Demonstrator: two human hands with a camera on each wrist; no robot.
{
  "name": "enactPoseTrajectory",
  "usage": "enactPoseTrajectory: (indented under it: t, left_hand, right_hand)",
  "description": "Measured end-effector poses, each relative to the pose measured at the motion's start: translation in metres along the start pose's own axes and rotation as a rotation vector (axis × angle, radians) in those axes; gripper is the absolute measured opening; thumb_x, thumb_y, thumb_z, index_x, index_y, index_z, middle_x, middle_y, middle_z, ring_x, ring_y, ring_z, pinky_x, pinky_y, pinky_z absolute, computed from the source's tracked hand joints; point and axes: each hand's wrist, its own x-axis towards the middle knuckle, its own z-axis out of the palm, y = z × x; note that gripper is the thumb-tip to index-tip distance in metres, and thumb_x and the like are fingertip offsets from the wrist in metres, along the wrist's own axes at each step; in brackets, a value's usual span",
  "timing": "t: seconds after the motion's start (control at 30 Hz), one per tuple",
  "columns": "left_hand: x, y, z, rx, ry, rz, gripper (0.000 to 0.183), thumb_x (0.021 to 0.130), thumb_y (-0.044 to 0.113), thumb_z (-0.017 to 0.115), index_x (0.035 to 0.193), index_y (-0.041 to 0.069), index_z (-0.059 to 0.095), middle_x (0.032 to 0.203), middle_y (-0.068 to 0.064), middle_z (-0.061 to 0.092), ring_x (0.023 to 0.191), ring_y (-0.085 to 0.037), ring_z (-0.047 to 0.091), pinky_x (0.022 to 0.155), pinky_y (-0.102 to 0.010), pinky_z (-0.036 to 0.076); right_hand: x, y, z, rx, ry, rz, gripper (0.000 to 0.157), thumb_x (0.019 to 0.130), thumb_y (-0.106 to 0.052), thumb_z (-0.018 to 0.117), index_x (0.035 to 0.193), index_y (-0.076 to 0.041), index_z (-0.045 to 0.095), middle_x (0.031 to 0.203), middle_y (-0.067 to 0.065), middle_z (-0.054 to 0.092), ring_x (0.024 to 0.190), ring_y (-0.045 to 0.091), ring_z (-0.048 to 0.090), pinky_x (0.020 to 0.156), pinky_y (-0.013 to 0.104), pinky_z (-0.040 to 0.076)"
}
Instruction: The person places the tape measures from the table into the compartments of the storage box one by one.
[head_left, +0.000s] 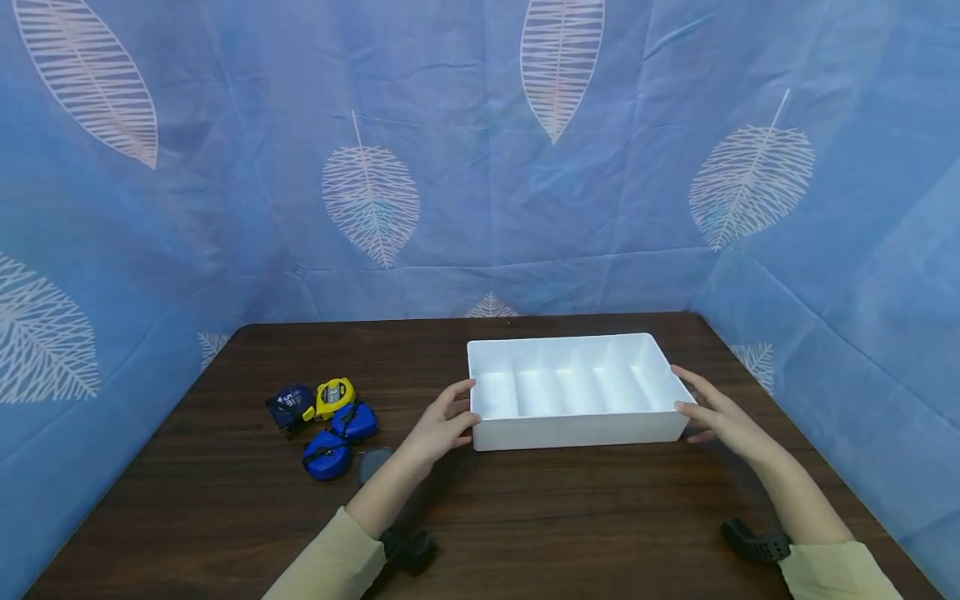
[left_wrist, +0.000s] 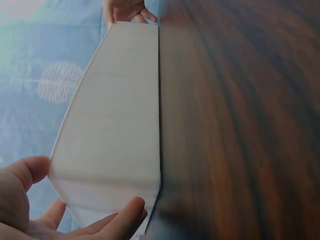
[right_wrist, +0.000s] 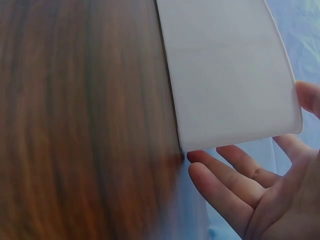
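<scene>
Pale sleeves point(head_left: 333, 558) and black wrist straps point(head_left: 408, 550) come nearest, over the near part of the table point(head_left: 570, 525). Between the left hand point(head_left: 442, 425) and the right hand point(head_left: 723, 417) is the white box point(head_left: 573, 433), in the table's right half, its long wall towards the near edge. The likeliest trouble is a slip: the walls look smooth and the hold seems light, so uneven pressure could twist the box. A long shove could carry it past the right edge. The left forearm point(head_left: 390, 493), close to the tape measures point(head_left: 327, 455) towards the left edge, might knock them if it swings out. Both hands lie spread about the box's short ends, thumbs at its near corners; whether it is lifted, I cannot tell
</scene>
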Motion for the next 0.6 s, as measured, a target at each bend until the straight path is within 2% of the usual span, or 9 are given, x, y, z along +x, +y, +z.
enactPoseTrajectory:
  t: [0.23, 0.43, 0.6]
  left_hand:
    - [-0.006, 0.001, -0.007, 0.024, -0.011, 0.0, 0.058, 0.094, 0.018, 0.061, 0.147, 0.016, 0.037, 0.142, -0.026, 0.039, 0.118, -0.037, 0.052, 0.089, -0.048, 0.048]
    - [-0.011, 0.001, -0.015, 0.04, -0.024, -0.008, 0.059, 0.094, 0.016, 0.06, 0.148, 0.014, 0.035, 0.142, -0.028, 0.038, 0.119, -0.039, 0.051, 0.089, -0.05, 0.048]
    - [-0.015, 0.002, -0.022, 0.023, -0.045, -0.02, 0.061, 0.095, 0.015, 0.06, 0.149, 0.012, 0.031, 0.143, -0.029, 0.035, 0.12, -0.041, 0.05, 0.09, -0.052, 0.046]
  right_hand:
    - [0.0, -0.001, 0.003, 0.007, -0.016, 0.006, 0.069, 0.1, -0.021, 0.049, 0.153, -0.005, 0.008, 0.121, 0.036, 0.044, 0.1, 0.045, 0.057, 0.067, 0.051, 0.054]
    - [-0.001, -0.003, 0.006, 0.037, -0.05, -0.009, 0.069, 0.1, -0.017, 0.049, 0.153, -0.005, 0.008, 0.111, 0.029, 0.049, 0.095, 0.039, 0.06, 0.067, 0.051, 0.054]
    - [0.0, -0.005, 0.009, 0.054, -0.056, -0.01, 0.069, 0.099, -0.016, 0.05, 0.153, -0.006, 0.009, 0.111, 0.027, 0.048, 0.095, 0.038, 0.06, 0.067, 0.051, 0.054]
